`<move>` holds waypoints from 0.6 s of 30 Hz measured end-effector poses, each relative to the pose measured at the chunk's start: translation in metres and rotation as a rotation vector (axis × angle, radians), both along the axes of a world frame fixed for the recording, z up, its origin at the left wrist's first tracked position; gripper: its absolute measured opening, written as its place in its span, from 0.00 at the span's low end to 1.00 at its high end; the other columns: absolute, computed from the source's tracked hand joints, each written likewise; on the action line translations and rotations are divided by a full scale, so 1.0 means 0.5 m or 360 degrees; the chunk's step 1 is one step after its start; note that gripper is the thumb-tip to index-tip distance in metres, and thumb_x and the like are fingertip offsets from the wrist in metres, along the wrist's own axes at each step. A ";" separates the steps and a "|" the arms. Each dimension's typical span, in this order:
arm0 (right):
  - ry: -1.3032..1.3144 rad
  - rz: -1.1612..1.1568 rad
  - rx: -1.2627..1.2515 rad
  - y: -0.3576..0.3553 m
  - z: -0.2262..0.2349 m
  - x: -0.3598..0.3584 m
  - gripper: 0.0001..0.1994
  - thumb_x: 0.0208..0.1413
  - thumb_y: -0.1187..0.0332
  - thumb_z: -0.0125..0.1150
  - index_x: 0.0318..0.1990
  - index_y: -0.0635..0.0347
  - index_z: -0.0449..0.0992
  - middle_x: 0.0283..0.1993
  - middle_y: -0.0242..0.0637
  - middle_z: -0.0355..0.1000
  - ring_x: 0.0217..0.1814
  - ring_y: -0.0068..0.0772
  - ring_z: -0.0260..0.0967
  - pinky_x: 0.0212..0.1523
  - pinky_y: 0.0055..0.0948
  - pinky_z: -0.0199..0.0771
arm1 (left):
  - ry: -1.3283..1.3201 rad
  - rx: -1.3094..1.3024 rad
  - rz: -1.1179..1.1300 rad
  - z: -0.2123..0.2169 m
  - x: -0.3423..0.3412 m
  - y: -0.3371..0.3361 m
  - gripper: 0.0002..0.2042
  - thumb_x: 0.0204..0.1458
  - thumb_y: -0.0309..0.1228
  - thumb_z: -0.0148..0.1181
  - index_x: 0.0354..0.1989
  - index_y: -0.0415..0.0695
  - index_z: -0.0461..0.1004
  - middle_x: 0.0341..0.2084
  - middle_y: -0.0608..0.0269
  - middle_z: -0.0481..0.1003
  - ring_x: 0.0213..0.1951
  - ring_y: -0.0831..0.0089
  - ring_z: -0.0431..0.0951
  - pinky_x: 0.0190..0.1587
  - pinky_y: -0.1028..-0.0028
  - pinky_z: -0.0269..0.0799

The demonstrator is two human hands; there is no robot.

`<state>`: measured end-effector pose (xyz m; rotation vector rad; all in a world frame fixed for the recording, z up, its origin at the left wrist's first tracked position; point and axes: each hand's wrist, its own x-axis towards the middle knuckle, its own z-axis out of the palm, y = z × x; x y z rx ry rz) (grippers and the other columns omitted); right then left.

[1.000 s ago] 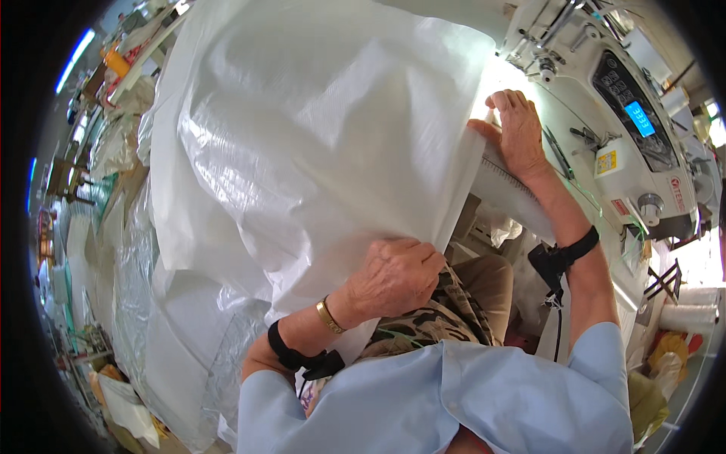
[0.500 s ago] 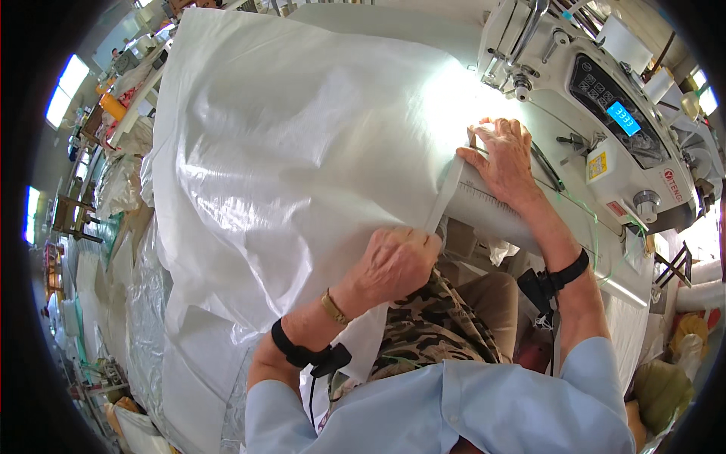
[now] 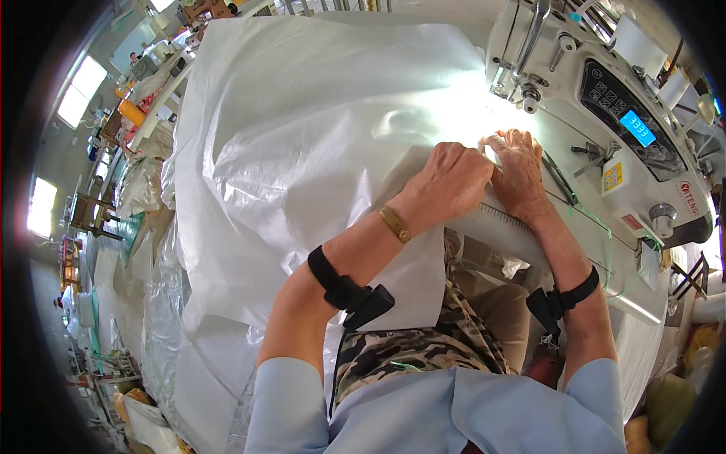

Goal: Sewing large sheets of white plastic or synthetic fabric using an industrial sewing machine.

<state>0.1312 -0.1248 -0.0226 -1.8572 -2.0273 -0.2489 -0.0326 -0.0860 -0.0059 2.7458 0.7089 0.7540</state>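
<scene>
A large white plastic sheet (image 3: 302,144), glossy and creased, spreads over the table and hangs toward my lap. My left hand (image 3: 451,181) is a closed fist on its right edge, with the fingertips hidden beneath the knuckles. Right beside it, my right hand (image 3: 520,172) has bent fingers pinching the sheet's edge just below the sewing machine's needle area. The white sewing machine (image 3: 532,94) stands beyond my right hand, its lamp glaring on the sheet. Under my hands a ruler scale (image 3: 505,217) runs along the table's near edge.
Dark thread snips (image 3: 560,181) lie right of my right hand, with green thread (image 3: 609,242) trailing nearby. Thread cones (image 3: 639,47) stand behind the machine. Piled clear plastic (image 3: 155,310) and an orange bottle (image 3: 131,113) are at the left. Camouflage cloth (image 3: 408,352) covers my lap.
My left hand has moved up and right along the sheet's edge, from near my lap to beside my right hand. The right hand has stayed by the machine, its fingers drawn in slightly.
</scene>
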 end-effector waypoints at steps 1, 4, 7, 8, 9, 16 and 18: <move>0.0015 -0.0016 0.0002 0.001 0.001 0.000 0.16 0.58 0.55 0.56 0.47 0.54 0.77 0.51 0.45 0.69 0.57 0.44 0.61 0.60 0.48 0.53 | 0.0006 0.0024 0.0025 0.002 0.009 0.010 0.05 0.41 0.23 0.55 0.19 0.36 0.76 0.20 0.39 0.75 0.29 0.43 0.79 0.40 0.52 0.73; 0.0032 -0.0071 0.0010 0.003 0.000 0.004 0.14 0.58 0.61 0.56 0.48 0.53 0.77 0.50 0.44 0.70 0.57 0.42 0.62 0.60 0.45 0.55 | -0.0171 0.0274 0.0110 -0.011 0.041 0.039 0.06 0.41 0.24 0.55 0.19 0.37 0.76 0.18 0.42 0.75 0.28 0.44 0.78 0.37 0.53 0.73; 0.0070 -0.0120 -0.0021 0.013 0.006 -0.002 0.14 0.57 0.63 0.56 0.49 0.52 0.77 0.49 0.43 0.70 0.56 0.42 0.63 0.59 0.43 0.57 | 0.0060 0.0066 0.0202 -0.008 0.056 0.074 0.06 0.44 0.26 0.54 0.24 0.38 0.78 0.22 0.43 0.76 0.31 0.46 0.79 0.38 0.55 0.73; 0.0096 -0.0169 -0.0070 0.014 0.005 0.002 0.14 0.57 0.63 0.56 0.50 0.52 0.77 0.49 0.43 0.70 0.55 0.42 0.63 0.58 0.43 0.57 | 0.0008 0.0024 0.0309 -0.003 0.058 0.068 0.08 0.48 0.30 0.55 0.26 0.39 0.78 0.25 0.44 0.77 0.31 0.48 0.78 0.38 0.58 0.72; 0.0107 -0.0175 -0.0069 0.015 0.005 0.001 0.14 0.57 0.63 0.56 0.50 0.52 0.77 0.49 0.43 0.70 0.55 0.42 0.63 0.58 0.43 0.57 | 0.0019 0.0026 0.0303 0.004 0.054 0.065 0.08 0.48 0.30 0.55 0.26 0.39 0.78 0.25 0.44 0.77 0.31 0.48 0.78 0.38 0.58 0.72; 0.0024 -0.0093 0.0146 0.014 -0.020 0.023 0.16 0.57 0.63 0.54 0.50 0.59 0.77 0.47 0.45 0.71 0.53 0.43 0.64 0.54 0.44 0.59 | -0.0325 0.0134 0.0371 0.009 -0.111 -0.074 0.23 0.56 0.40 0.58 0.55 0.37 0.70 0.51 0.50 0.74 0.55 0.58 0.72 0.59 0.61 0.62; 0.0002 -0.0049 0.0199 0.006 -0.018 0.032 0.16 0.58 0.63 0.54 0.50 0.60 0.77 0.47 0.45 0.70 0.53 0.44 0.64 0.51 0.43 0.61 | -0.0108 0.0518 0.0638 -0.014 -0.166 -0.069 0.23 0.58 0.40 0.56 0.56 0.36 0.70 0.52 0.50 0.74 0.58 0.60 0.70 0.63 0.59 0.57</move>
